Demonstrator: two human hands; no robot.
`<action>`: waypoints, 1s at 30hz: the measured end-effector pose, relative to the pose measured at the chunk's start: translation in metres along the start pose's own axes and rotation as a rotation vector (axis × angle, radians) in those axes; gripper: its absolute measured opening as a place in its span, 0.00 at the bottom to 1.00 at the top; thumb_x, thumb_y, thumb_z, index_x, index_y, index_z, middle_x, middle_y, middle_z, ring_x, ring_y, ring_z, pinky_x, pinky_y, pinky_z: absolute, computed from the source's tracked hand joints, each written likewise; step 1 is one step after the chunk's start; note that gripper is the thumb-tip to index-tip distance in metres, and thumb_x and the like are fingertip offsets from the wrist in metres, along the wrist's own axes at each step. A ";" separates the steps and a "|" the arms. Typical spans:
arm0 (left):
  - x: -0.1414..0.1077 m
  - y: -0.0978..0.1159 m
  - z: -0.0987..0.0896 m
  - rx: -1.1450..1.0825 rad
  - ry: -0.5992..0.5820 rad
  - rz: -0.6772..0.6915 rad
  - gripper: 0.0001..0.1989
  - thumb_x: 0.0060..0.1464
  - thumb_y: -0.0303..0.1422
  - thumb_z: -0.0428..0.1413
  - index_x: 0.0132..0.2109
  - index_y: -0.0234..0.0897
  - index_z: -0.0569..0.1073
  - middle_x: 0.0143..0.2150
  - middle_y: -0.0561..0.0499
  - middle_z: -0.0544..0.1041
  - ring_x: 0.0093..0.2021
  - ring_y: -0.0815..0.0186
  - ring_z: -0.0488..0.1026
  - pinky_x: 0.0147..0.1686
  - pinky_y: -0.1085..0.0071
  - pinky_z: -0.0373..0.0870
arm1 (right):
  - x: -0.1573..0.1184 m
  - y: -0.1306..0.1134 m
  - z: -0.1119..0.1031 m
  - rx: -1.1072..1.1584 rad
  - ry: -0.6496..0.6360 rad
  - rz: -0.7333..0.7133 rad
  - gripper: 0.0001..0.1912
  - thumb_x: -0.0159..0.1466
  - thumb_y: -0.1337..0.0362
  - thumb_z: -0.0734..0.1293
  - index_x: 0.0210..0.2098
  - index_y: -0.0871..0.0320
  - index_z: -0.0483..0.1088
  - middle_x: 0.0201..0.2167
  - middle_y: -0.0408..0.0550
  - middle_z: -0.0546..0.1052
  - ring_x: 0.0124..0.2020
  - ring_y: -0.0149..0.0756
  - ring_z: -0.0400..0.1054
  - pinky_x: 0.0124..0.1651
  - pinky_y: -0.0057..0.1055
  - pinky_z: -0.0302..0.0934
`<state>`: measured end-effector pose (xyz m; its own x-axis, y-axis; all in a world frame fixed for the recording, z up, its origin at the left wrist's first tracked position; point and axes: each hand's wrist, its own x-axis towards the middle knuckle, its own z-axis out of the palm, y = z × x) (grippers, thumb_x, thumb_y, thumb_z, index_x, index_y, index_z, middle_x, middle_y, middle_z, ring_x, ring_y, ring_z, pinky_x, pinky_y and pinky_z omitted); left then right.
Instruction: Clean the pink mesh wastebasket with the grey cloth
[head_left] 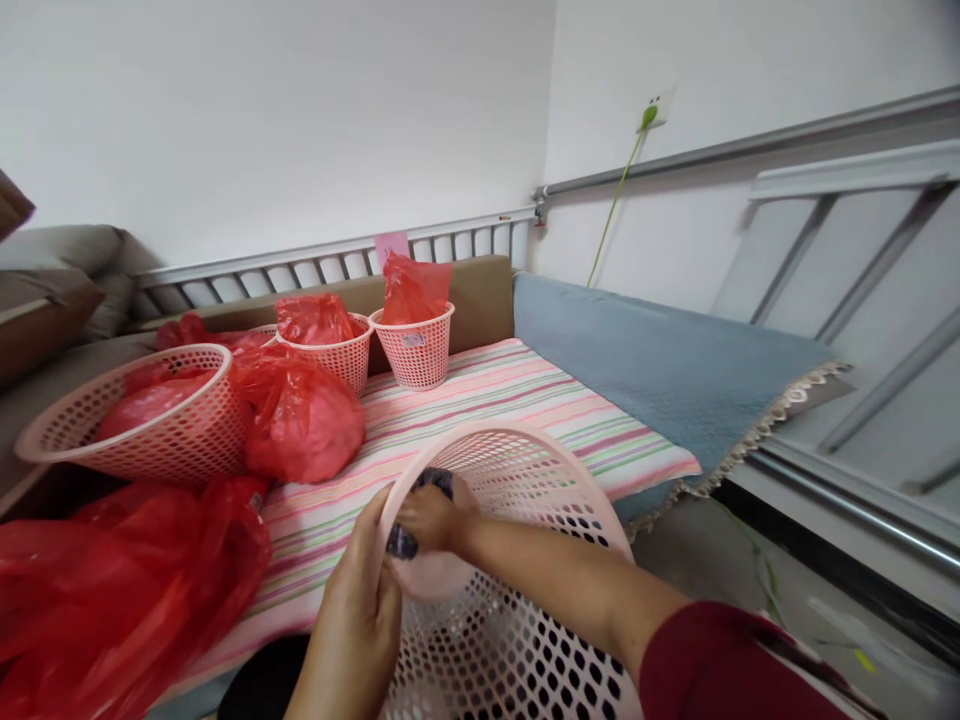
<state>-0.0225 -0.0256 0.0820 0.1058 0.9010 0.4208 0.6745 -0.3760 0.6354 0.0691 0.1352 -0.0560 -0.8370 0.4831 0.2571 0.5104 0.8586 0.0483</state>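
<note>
A pink plastic basket (504, 428) with perforated walls is tilted in front of me, its mouth facing me. My left hand (364, 590) is closed around its left rim, thumb on the near side. My right arm reaches into the basket. Deep inside, my right hand (433, 518) is closed on a dark patterned cloth (403, 542) and presses it near the solid base and side wall. Parts of the cloth are hidden under the fingers.
On a striped sheet (480, 385) stand a pink basket (414, 352) and other pink baskets holding red plastic bags. A red bag (304, 425) and a larger red bag heap (127, 590) lie at left. A blue padded cover (660, 350) borders the right; a green cord (619, 195) hangs from the wall socket.
</note>
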 end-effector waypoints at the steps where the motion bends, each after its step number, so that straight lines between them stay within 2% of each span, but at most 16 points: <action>1: 0.001 0.000 0.000 -0.005 -0.008 0.000 0.28 0.53 0.21 0.42 0.61 0.36 0.52 0.62 0.44 0.61 0.63 0.62 0.55 0.59 0.64 0.58 | -0.003 0.008 -0.002 -0.015 -0.005 0.038 0.16 0.56 0.63 0.62 0.45 0.59 0.65 0.42 0.49 0.72 0.40 0.39 0.65 0.39 0.32 0.60; 4: 0.002 0.000 -0.001 -0.028 -0.008 -0.007 0.27 0.54 0.22 0.43 0.61 0.37 0.52 0.61 0.45 0.61 0.63 0.62 0.55 0.59 0.63 0.59 | -0.022 0.022 -0.001 -0.074 -0.035 0.191 0.20 0.54 0.65 0.63 0.46 0.65 0.64 0.43 0.61 0.71 0.37 0.44 0.67 0.35 0.35 0.61; 6: 0.001 -0.001 -0.001 -0.048 -0.007 -0.008 0.28 0.53 0.21 0.43 0.61 0.37 0.52 0.61 0.44 0.62 0.63 0.61 0.55 0.58 0.63 0.60 | -0.039 0.018 0.006 -0.104 -0.080 0.255 0.17 0.54 0.69 0.64 0.44 0.67 0.66 0.41 0.65 0.71 0.37 0.46 0.68 0.33 0.36 0.61; 9: -0.003 -0.002 0.001 -0.049 0.003 -0.017 0.29 0.51 0.20 0.43 0.61 0.37 0.52 0.62 0.45 0.61 0.63 0.60 0.54 0.59 0.61 0.58 | -0.059 -0.005 0.020 -0.100 -0.169 0.266 0.11 0.52 0.72 0.64 0.35 0.65 0.71 0.35 0.62 0.75 0.36 0.47 0.69 0.31 0.35 0.61; 12: -0.006 -0.004 0.001 -0.026 0.021 -0.019 0.31 0.50 0.19 0.42 0.61 0.36 0.53 0.62 0.44 0.61 0.63 0.60 0.54 0.60 0.60 0.57 | -0.063 -0.034 0.032 -0.044 -0.207 0.231 0.05 0.54 0.68 0.65 0.31 0.59 0.71 0.29 0.52 0.76 0.30 0.42 0.70 0.29 0.33 0.61; 14: -0.007 -0.006 0.002 -0.013 0.027 -0.019 0.30 0.50 0.19 0.42 0.61 0.35 0.53 0.62 0.43 0.61 0.63 0.60 0.54 0.59 0.60 0.57 | -0.055 -0.047 0.034 -0.006 -0.182 0.222 0.08 0.56 0.63 0.63 0.34 0.58 0.71 0.29 0.48 0.76 0.28 0.39 0.70 0.29 0.31 0.61; 16: -0.007 -0.009 0.003 -0.004 0.029 -0.015 0.30 0.50 0.19 0.42 0.61 0.34 0.53 0.62 0.43 0.61 0.63 0.60 0.55 0.59 0.60 0.58 | -0.039 -0.051 0.029 0.019 -0.129 0.217 0.12 0.59 0.61 0.60 0.40 0.59 0.68 0.33 0.48 0.75 0.31 0.38 0.70 0.31 0.31 0.61; 18: -0.007 -0.009 0.003 -0.012 0.036 -0.012 0.29 0.50 0.19 0.43 0.60 0.34 0.55 0.62 0.44 0.62 0.63 0.60 0.56 0.59 0.61 0.58 | -0.021 -0.042 0.020 0.040 -0.083 0.179 0.14 0.60 0.64 0.59 0.44 0.59 0.66 0.38 0.49 0.74 0.37 0.38 0.69 0.35 0.30 0.61; 22: -0.004 -0.002 0.004 -0.073 0.055 -0.011 0.29 0.50 0.19 0.43 0.60 0.36 0.56 0.61 0.46 0.63 0.62 0.62 0.56 0.60 0.63 0.57 | -0.002 -0.001 -0.001 0.060 -0.059 0.111 0.14 0.59 0.65 0.59 0.45 0.58 0.65 0.42 0.51 0.73 0.42 0.38 0.66 0.41 0.32 0.59; 24: -0.001 0.004 0.004 -0.104 0.069 -0.022 0.29 0.50 0.19 0.42 0.60 0.36 0.56 0.61 0.47 0.64 0.62 0.63 0.56 0.60 0.64 0.56 | -0.007 0.017 -0.006 0.046 -0.065 0.157 0.15 0.59 0.64 0.60 0.46 0.60 0.65 0.43 0.55 0.72 0.41 0.42 0.67 0.41 0.36 0.59; 26: 0.000 0.008 0.003 -0.122 0.072 -0.040 0.28 0.51 0.19 0.42 0.60 0.36 0.56 0.60 0.47 0.64 0.62 0.64 0.56 0.60 0.65 0.55 | -0.019 0.024 -0.006 0.026 -0.077 0.240 0.16 0.59 0.66 0.60 0.47 0.62 0.64 0.44 0.61 0.71 0.41 0.45 0.67 0.40 0.40 0.60; 30: -0.001 0.007 0.001 -0.102 0.043 -0.063 0.30 0.49 0.18 0.43 0.60 0.36 0.57 0.61 0.47 0.63 0.62 0.62 0.57 0.61 0.63 0.53 | -0.045 0.009 0.004 0.039 -0.148 0.388 0.12 0.56 0.73 0.60 0.40 0.66 0.68 0.40 0.65 0.72 0.40 0.48 0.68 0.37 0.39 0.60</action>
<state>-0.0168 -0.0287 0.0858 0.0328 0.9144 0.4035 0.6008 -0.3407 0.7232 0.1106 0.1216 -0.0714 -0.6051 0.7888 0.1075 0.7878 0.6128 -0.0625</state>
